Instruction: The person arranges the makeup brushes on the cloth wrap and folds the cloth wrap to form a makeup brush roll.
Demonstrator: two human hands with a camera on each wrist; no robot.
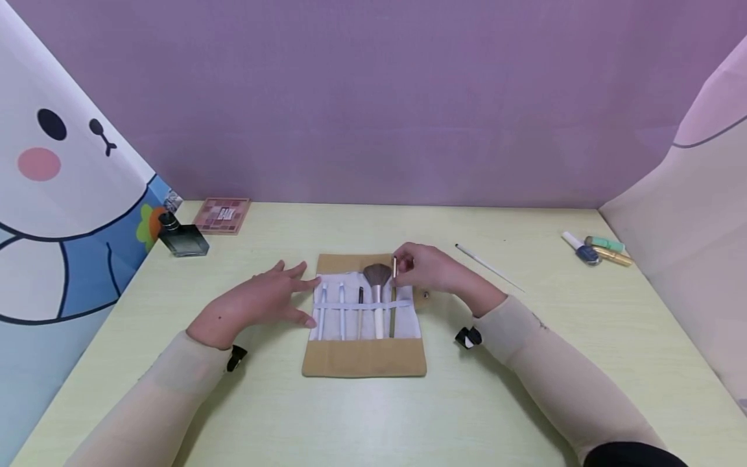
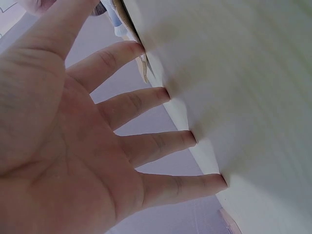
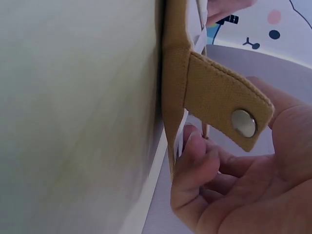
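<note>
Left hand: the left hand (image 1: 257,301) lies palm down on the pale green table (image 1: 525,363), fingers straight and spread, their tips at the left edge of the brush roll (image 1: 364,357); in the left wrist view the four fingertips (image 2: 187,139) press the tabletop and hold nothing
Right hand: the right hand (image 1: 428,267) sits at the roll's upper right corner, thumb and fingers pinched round the top of a thin gold-tipped brush (image 1: 393,295); in the right wrist view its fingers (image 3: 195,161) curl in beside the roll's edge
Between the hands: a tan canvas brush roll lies open and flat, white lining showing, with a white band across it holding the brushes upright side by side
Brushes in the roll: from the left hand's side, two white-handled brushes (image 1: 323,311), a slim dark one (image 1: 360,305), a big fluffy powder brush (image 1: 377,279), then the thin brush the right hand grips, its lower part tucked under the band
Strap: a tan snap strap (image 3: 226,105) with a metal stud (image 3: 243,123) sticks out from the roll's right edge, just beside the right palm
Beyond the right hand: a long thin white brush (image 1: 487,266) lies loose on the table; farther right, well apart, a cluster of small tubes and a nail polish bottle (image 1: 595,250)
Beyond the left hand: a dark glass perfume bottle (image 1: 181,237) and a pink eyeshadow palette (image 1: 223,215), both far back on the left
</note>
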